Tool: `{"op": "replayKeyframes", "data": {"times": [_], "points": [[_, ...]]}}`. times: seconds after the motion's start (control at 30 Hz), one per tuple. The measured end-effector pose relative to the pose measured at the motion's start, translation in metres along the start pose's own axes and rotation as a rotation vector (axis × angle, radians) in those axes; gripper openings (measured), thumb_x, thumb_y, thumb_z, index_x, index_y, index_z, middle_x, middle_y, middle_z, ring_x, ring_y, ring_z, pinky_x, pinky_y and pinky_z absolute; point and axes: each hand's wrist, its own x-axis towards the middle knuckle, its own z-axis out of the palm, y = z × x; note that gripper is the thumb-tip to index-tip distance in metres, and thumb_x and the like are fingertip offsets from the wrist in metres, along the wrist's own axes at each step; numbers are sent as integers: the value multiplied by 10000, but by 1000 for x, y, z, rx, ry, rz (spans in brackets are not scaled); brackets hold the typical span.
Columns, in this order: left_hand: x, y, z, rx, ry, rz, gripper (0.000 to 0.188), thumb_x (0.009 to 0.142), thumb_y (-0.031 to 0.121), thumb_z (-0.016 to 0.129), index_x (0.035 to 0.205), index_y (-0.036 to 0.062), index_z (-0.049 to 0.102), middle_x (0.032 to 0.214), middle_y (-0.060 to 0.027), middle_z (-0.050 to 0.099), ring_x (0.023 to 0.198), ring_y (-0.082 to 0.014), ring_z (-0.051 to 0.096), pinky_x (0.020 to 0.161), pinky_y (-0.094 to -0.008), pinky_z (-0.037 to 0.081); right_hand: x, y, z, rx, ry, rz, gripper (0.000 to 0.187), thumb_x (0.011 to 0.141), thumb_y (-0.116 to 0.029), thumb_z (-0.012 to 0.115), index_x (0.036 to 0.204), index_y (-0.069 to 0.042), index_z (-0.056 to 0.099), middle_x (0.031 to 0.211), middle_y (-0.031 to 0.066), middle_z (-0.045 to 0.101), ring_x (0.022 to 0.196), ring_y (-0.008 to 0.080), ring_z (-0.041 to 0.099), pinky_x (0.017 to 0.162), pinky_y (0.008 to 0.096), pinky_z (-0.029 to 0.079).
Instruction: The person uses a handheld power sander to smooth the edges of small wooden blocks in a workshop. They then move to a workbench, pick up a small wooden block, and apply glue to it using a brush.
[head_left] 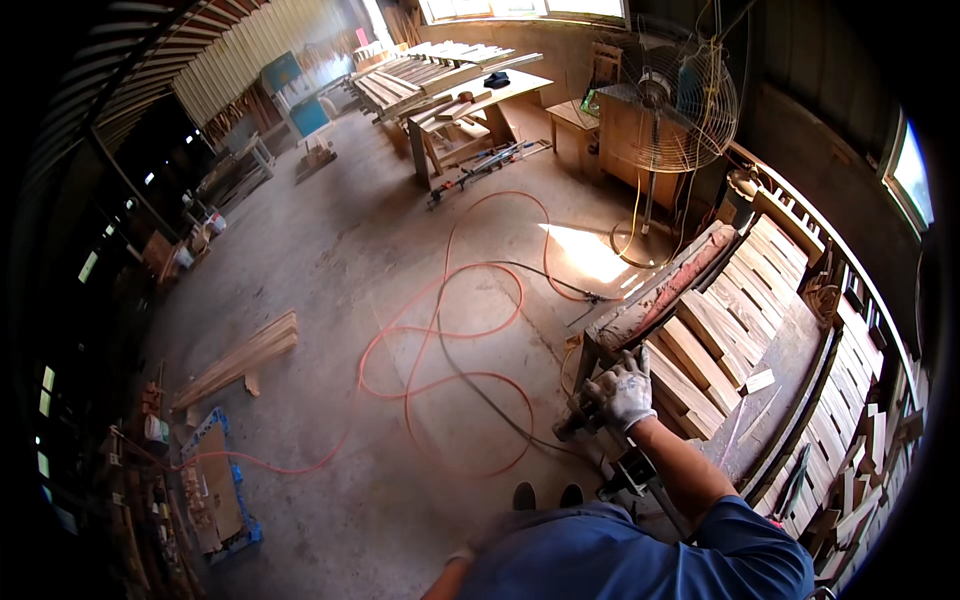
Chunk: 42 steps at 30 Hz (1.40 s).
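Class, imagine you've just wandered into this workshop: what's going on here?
A person in a blue shirt stands with a gloved right hand at some dark metalwork, beside rows of wooden pieces; its exact grip is unclear. The left hand, mostly hidden, is low by the body, and whether it holds anything cannot be seen. An orange hose loops across the floor, and a large fan stands beyond the wood.
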Motion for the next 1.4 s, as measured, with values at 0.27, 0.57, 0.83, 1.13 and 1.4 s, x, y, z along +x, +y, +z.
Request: {"op": "replayKeyframes", "data": {"times": [0.27,0.57,0.83,1.13,1.4], "points": [[5,-2,18,-12,53,32,315,1035,219,514,1257,131,720,1122,-161,764,1106,-329,734,945,-482,581,0,-3,-6,-48,-51,13,489,1007,-512,588,1051,-85,822,1183,155,747,1443,411,465,1294,626,94],[44,-36,59,725,174,554,264,1019,257,527,1171,188,732,1145,-112,755,1121,-324,723,902,-509,588,1,-8,-13,-43,-70,24,481,1001,-512,604,1036,-86,824,1166,144,754,1438,403,465,1295,623,96],[41,-43,59,17,159,26,434,979,436,621,1296,167,744,1337,-166,712,1224,-394,670,1016,-494,524,0,-9,-12,19,-34,-1,457,995,-499,604,1024,-100,825,1155,145,759,1429,408,477,1291,634,89],[-14,9,17,-20,28,-43,441,909,449,716,1233,155,774,1314,-194,716,1244,-379,668,1048,-506,515,-1,-2,-6,4,-18,0,436,991,-483,616,1018,-101,825,1141,161,762,1433,417,478,1295,629,79],[-26,-4,38,-27,69,-41,439,918,471,690,1183,134,784,1225,-226,737,1185,-436,684,1001,-517,541,1,-3,-6,3,-21,-9,507,997,-498,595,1060,-41,806,1166,177,756,1440,419,468,1293,626,86]]}}
